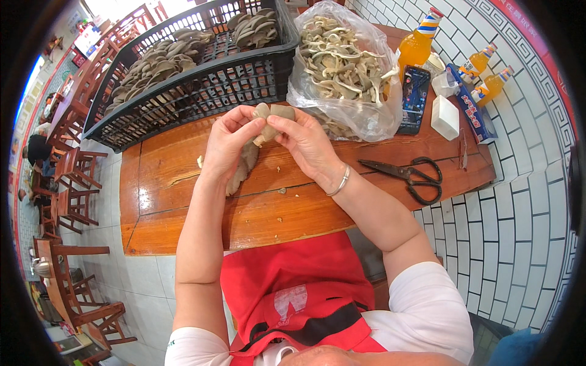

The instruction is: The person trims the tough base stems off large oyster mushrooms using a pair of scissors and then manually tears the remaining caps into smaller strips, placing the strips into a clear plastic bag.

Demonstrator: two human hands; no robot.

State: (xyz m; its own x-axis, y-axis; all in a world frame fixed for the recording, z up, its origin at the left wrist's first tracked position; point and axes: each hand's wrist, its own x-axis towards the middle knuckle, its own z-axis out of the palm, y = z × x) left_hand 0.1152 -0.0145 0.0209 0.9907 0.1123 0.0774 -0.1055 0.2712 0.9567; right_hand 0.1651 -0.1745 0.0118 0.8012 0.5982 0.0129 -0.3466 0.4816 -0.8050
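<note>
Between both hands, above the wooden table (183,215), is a small cluster of oyster mushrooms (281,112). My left hand (233,137) pinches its left side, and my right hand (306,137) grips its right side with thumb and fingers. Under and behind my left hand, a larger oyster mushroom piece (240,176) lies on the table, partly hidden. A clear plastic bag (366,123) full of torn oyster mushrooms (339,64) stands beyond my right hand. Whole clusters (158,68) lie in a black plastic crate (201,84) at the back left.
Black-handled scissors (407,176) lie on the right of the table. Behind them are a smartphone (415,98), a white box (445,117), a blue box (471,107) and several bottles of orange drink (419,41), near a white tiled wall (517,206). Mushroom crumbs dot the tabletop.
</note>
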